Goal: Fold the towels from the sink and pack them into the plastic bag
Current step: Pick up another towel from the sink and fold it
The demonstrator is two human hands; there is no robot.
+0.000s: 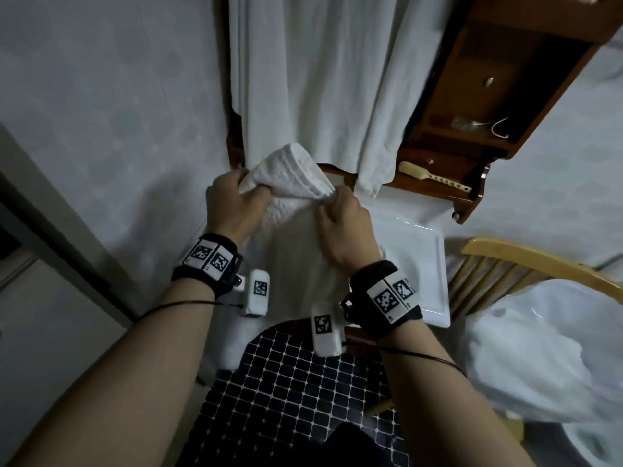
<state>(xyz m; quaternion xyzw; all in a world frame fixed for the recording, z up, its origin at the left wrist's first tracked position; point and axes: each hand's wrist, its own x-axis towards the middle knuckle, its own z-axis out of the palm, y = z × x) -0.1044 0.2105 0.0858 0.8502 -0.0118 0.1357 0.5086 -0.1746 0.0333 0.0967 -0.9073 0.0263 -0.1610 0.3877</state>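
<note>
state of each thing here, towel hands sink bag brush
towel, top folded over, held by both hands, rest hanging down
left hand, gripping towel's left end
right hand, pinching towel's right end
sink, partly hidden behind towel
bag, crumpled on chair, contents unclear
brush, lying flat on shelf

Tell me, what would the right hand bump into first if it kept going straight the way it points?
The right hand grips the towel; pushing on, it would likely meet the hanging white cloth next, though depth is hard to judge.
</note>
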